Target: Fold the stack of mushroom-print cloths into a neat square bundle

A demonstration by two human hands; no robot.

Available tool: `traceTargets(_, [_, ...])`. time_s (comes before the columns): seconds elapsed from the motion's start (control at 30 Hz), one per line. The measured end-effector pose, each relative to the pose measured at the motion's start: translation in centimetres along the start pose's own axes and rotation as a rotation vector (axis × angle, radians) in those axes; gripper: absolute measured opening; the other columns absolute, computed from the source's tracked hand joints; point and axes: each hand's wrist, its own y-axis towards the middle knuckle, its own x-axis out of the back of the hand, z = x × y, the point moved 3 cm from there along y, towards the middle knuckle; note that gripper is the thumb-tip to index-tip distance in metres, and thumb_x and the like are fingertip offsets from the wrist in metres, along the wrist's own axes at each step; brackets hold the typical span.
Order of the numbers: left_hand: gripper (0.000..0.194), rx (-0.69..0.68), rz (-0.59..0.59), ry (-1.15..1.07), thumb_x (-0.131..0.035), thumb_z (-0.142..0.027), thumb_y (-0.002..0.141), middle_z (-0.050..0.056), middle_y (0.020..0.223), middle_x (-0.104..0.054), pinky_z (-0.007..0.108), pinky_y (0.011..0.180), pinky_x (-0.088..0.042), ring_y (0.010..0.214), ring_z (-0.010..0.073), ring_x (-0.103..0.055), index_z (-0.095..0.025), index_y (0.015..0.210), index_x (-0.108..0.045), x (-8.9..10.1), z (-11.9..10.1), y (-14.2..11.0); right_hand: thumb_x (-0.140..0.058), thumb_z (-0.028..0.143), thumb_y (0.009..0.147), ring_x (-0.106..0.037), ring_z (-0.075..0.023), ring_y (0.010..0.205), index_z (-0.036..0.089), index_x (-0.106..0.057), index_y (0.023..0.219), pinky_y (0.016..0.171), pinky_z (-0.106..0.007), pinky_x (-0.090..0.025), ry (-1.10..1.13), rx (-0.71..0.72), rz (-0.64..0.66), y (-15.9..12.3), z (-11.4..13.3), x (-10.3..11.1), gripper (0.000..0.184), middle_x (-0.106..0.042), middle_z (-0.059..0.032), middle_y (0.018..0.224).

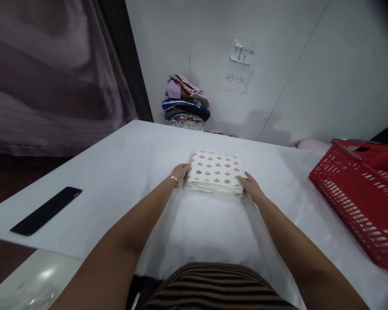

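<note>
Folded into a thick rectangle, the patterned cloth point(216, 170) lay at twelve o'clock on the white table point(116, 172), no part visibly unfolded. My left hand point(180, 171) touched its nine-o'clock side, my right hand point(252, 188) its four-o'clock corner (gripping or merely resting, I couldn't tell).

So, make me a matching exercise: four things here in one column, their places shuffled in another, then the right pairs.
1. Folded patterned cloth
2. Red basket
3. Flat black strip
4. Pile of folded fabrics

A. On the left part of the table
B. Beyond the table's far edge
C. Between the left hand and right hand
D. Over on the right

Pairs: 1-C, 2-D, 3-A, 4-B
</note>
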Motion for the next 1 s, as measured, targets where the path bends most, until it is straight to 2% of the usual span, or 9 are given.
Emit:
traceTargets(0.13, [0.03,-0.006,0.027,-0.106,-0.054,-0.04,0.077,0.007,0.095,-0.067,0.024,0.061,-0.05,0.076,0.0154,-0.063,-0.016,0.093,-0.062,1.5,2.0,-3.3,-0.059,0.047,0.075,-0.062,-0.0163,0.073,0.018,-0.04,0.135,0.052,-0.024,-0.05,-0.026,0.028,-0.029,-2.0,-1.6,1.1,0.07,-0.061,-0.0101,0.111])
traceTargets(0.23, [0.034,-0.169,0.016,-0.137,-0.061,-0.031,0.07,0.004,0.097,-0.065,0.025,0.067,-0.05,0.078,0.014,-0.061,-0.019,0.102,-0.059,1.7,2.8,-5.7,-0.055,0.052,0.075,-0.061,-0.0173,0.079,0.018,-0.046,0.13,0.054,-0.024,-0.049,-0.072,0.122,-0.052,-3.1,-2.8,1.6,0.065,-0.061,-0.0088,0.108])
traceTargets(0.37, [0.046,-0.32,-0.053,0.017,-0.065,-0.026,0.066,0.003,0.104,-0.061,0.027,0.075,-0.048,0.079,0.0127,-0.059,-0.021,0.11,-0.054,0.4,2.9,-7.6,-0.054,0.053,0.074,-0.058,-0.0174,0.081,0.018,-0.05,0.125,0.067,-0.03,-0.049,-0.24,0.337,-0.114,-4.1,-2.9,1.6,0.063,-0.059,-0.0086,0.11])
traceTargets(0.43, [0.045,-0.303,-0.11,0.098,-0.065,-0.029,0.067,0.004,0.106,-0.06,0.028,0.074,-0.048,0.08,0.0137,-0.058,-0.021,0.11,-0.053,-0.4,2.5,-7.8,-0.054,0.053,0.073,-0.057,-0.0169,0.08,0.017,-0.052,0.124,0.071,-0.032,-0.048,-0.324,0.395,-0.138,-4.4,-2.6,1.2,0.062,-0.059,-0.0091,0.109])
traceTargets(0.53, [0.037,-0.246,-0.188,0.182,-0.063,-0.029,0.069,0.004,0.105,-0.06,0.028,0.074,-0.046,0.082,0.0152,-0.058,-0.02,0.104,-0.054,-1.3,1.8,-7.8,-0.055,0.05,0.074,-0.056,-0.0155,0.074,0.017,-0.051,0.124,0.072,-0.032,-0.047,-0.387,0.387,-0.121,-4.4,-2.2,0.5,0.06,-0.059,-0.0074,0.103])
traceTargets(0.73, [0.024,-0.119,-0.212,0.138,-0.058,-0.029,0.075,0.002,0.098,-0.064,0.024,0.072,-0.044,0.08,0.0134,-0.059,-0.021,0.097,-0.055,-1.6,1.5,-7.5,-0.054,0.045,0.075,-0.056,-0.0149,0.073,0.018,-0.048,0.128,0.075,-0.032,-0.046,-0.43,0.338,-0.107,-4.7,-2.1,0.1,0.06,-0.059,-0.0049,0.1])
traceTargets(0.83, [0.019,-0.121,-0.198,0.118,-0.056,-0.029,0.076,0.0,0.091,-0.066,0.023,0.07,-0.043,0.079,0.013,-0.059,-0.021,0.093,-0.056,-1.5,1.6,-7.4,-0.05,0.044,0.079,-0.056,-0.0198,0.088,0.018,-0.048,0.128,0.083,-0.035,-0.044,-0.554,0.389,-0.114,-5.2,-1.7,0.3,0.056,-0.057,-0.0085,0.11])
traceTargets(0.93, [0.017,-0.147,-0.187,0.12,-0.055,-0.03,0.077,-0.001,0.089,-0.067,0.024,0.069,-0.043,0.079,0.0131,-0.06,-0.022,0.092,-0.057,-1.5,1.7,-7.2,-0.049,0.038,0.082,-0.043,-0.026,0.116,0.017,-0.047,0.129,0.097,-0.04,-0.035,-0.704,0.602,-0.143,-5.9,-0.2,-0.4,0.052,-0.046,-0.0124,0.128])
traceTargets(1.0, [0.018,-0.156,-0.187,0.151,-0.054,-0.029,0.078,-0.001,0.088,-0.067,0.024,0.07,-0.043,0.079,0.0135,-0.06,-0.022,0.094,-0.057,-1.5,1.6,-7.1,-0.048,0.034,0.084,-0.037,-0.0258,0.123,0.017,-0.047,0.129,0.102,-0.041,-0.03,-0.74,0.758,-0.094,-6.3,1.2,-2.0,0.048,-0.044,-0.0121,0.132])
